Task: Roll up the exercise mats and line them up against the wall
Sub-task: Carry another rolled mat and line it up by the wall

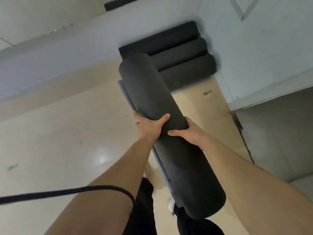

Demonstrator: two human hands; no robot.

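I carry a rolled dark grey exercise mat [152, 95] above the floor, its long axis pointing away from me toward the wall. My left hand [149, 127] grips it from the left side, thumb over the top. My right hand [189, 133] grips it from the right, thumb across the roll. The mat's loose outer edge shows lighter grey along its left side. Three rolled dark mats [179, 55] lie side by side on the floor in a corner against the white wall [67, 53], just beyond the far end of the held roll.
A glossy beige floor [59, 141] spreads out on the left. At the right a white wall block [264, 56] juts out, with a grey surface [274, 136] below it. A black cord [67, 192] crosses my left forearm. My dark trousers and light shoes show beneath the mat.
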